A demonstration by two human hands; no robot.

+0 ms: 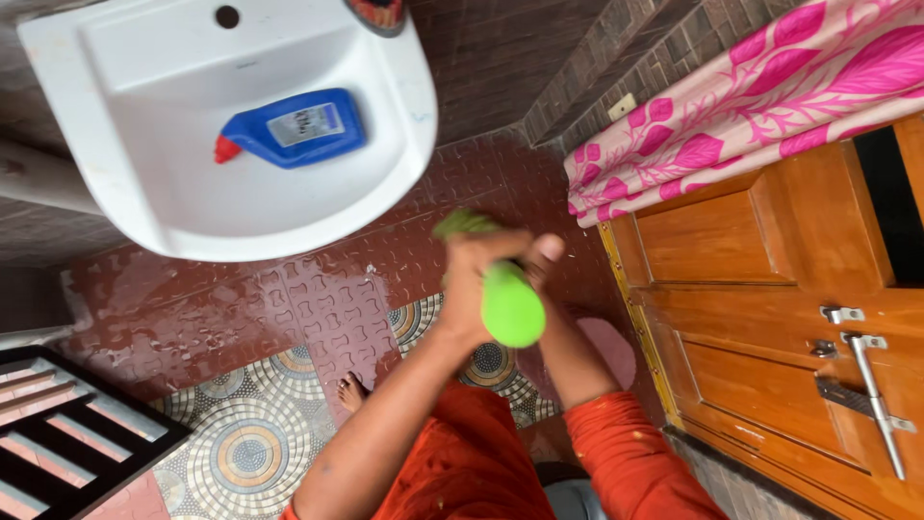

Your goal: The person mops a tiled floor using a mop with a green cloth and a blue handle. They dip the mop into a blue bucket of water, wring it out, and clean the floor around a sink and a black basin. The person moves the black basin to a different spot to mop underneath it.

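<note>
Both my hands are closed around a bright green handle (pixel 511 306), held upright in front of me over the tiled floor. My left hand (pixel 469 279) wraps it from the left and my right hand (pixel 542 254) grips it from the right. The handle's rounded end points at the camera, and a green tip (pixel 460 223) shows beyond my fingers; what is at its far end is hidden. A white washbasin (pixel 144 207) hangs at the upper left. A blue bottle (pixel 298 127) with a red cap lies on its side in the bowl.
A wooden door (pixel 751 318) with a metal latch (pixel 871 385) fills the right side, with a pink leaf-patterned curtain (pixel 751 106) above it. The red and round-patterned floor tiles (pixel 250 453) look wet. My bare foot (pixel 351 391) stands there. A dark slatted grille (pixel 67 433) sits at the lower left.
</note>
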